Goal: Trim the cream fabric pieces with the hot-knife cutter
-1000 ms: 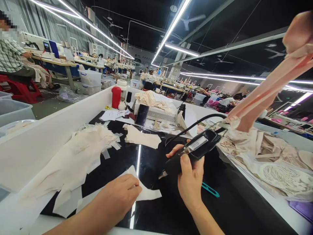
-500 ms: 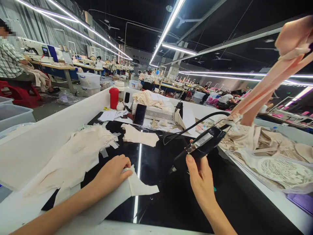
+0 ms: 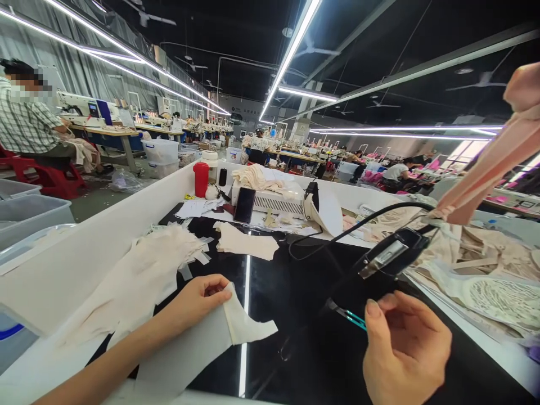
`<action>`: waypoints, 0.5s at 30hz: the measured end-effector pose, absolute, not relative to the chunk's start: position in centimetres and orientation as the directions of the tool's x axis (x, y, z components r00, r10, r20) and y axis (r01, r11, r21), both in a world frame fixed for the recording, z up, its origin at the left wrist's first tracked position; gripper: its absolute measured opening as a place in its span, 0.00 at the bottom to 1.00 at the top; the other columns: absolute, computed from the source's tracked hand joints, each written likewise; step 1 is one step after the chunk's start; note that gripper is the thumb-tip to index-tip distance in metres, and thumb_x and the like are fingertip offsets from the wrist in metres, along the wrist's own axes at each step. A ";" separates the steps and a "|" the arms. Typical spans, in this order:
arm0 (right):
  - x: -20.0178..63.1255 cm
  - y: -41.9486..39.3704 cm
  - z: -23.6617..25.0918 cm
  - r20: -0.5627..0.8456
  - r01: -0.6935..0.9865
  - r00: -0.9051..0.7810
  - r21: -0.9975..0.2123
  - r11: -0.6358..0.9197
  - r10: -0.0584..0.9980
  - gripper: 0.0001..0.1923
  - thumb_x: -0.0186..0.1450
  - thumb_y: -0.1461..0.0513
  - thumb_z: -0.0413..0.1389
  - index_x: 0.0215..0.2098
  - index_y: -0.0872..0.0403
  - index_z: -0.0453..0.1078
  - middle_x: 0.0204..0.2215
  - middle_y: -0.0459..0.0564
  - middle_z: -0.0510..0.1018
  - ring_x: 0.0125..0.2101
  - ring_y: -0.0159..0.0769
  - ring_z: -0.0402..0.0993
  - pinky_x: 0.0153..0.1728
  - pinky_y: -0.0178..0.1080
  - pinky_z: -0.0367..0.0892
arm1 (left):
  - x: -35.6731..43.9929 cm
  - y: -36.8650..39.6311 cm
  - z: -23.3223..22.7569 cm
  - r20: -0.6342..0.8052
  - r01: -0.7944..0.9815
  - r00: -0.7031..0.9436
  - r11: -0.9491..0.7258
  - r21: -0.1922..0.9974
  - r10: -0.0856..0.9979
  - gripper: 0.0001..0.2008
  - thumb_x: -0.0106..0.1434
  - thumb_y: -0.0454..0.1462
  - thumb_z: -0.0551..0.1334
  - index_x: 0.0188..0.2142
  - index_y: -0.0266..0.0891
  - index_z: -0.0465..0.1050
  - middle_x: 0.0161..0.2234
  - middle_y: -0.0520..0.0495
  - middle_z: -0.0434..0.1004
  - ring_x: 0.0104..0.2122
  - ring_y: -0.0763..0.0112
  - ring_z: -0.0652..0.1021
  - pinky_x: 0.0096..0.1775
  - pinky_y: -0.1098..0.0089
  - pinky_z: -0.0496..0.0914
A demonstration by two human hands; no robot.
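My left hand [image 3: 205, 298] pinches the upper edge of a pale fabric piece [image 3: 248, 325], whose long light part [image 3: 185, 351] runs down toward the table's front edge. In my right hand [image 3: 407, 349], thumb and fingers close on slim teal tweezers [image 3: 352, 318], their metal tip pointing left above the black tabletop [image 3: 295, 304]. Just above that hand, a black corded handheld tool [image 3: 388, 256] hangs at a slant from a knotted pink fabric band [image 3: 476, 185]. To the left lies a heap of cream fabric pieces [image 3: 139, 275]. Another cream piece [image 3: 247, 241] rests farther back.
A white rim [image 3: 101, 225] walls the table. At the back stand a red cup [image 3: 201, 179], a phone [image 3: 244, 205] and a vented white box [image 3: 274, 197]. Beige garments [image 3: 493, 259] are piled at right. A person in a checked shirt [image 3: 29, 124] sits at far left.
My right hand has let go of the black tool, which now hangs farther right, and has moved right and down with the tweezers showing. My left hand keeps its pinch on the fabric.
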State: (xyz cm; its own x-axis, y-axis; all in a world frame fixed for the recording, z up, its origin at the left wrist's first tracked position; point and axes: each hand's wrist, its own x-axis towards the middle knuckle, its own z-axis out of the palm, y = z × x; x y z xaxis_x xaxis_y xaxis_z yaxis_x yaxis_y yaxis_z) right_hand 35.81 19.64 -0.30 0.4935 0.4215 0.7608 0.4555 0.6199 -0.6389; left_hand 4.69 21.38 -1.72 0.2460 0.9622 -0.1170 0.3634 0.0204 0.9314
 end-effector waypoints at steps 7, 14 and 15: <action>36.6 18.5 -2.0 0.705 0.615 -0.015 -0.552 0.562 0.709 0.04 0.67 0.59 0.61 0.39 0.48 0.78 0.27 0.44 0.80 0.25 0.33 0.78 0.28 0.32 0.73 | 4.9 20.5 -1.0 -0.145 0.233 0.225 0.092 0.968 0.963 0.21 0.63 0.56 0.64 0.41 0.41 0.79 0.37 0.49 0.79 0.38 0.63 0.77 0.40 0.68 0.68; 44.0 20.2 -6.3 0.344 0.813 0.001 -0.547 0.199 0.939 0.18 0.67 0.46 0.57 0.36 0.48 0.80 0.31 0.47 0.84 0.30 0.39 0.82 0.32 0.35 0.77 | 4.9 19.8 -0.4 -0.194 0.148 0.212 0.165 0.975 0.958 0.27 0.57 0.61 0.68 0.38 0.41 0.79 0.36 0.47 0.80 0.35 0.62 0.78 0.37 0.69 0.70; 45.1 20.4 -7.0 0.363 0.848 -0.020 -0.488 0.208 0.932 0.18 0.68 0.46 0.56 0.36 0.48 0.80 0.35 0.49 0.85 0.35 0.42 0.84 0.39 0.38 0.79 | 4.9 19.7 -0.6 -0.199 0.131 0.205 0.175 0.976 0.958 0.27 0.56 0.61 0.68 0.39 0.41 0.79 0.35 0.47 0.81 0.34 0.62 0.78 0.36 0.69 0.70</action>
State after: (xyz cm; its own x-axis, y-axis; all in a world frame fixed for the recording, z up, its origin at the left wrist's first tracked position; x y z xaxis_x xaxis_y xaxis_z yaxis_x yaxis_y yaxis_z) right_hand 45.06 20.42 -6.95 -0.0200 0.9317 0.3628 0.8479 0.2081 -0.4877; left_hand 4.91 19.74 -0.60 0.2049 0.9584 -0.1988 0.1308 0.1745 0.9759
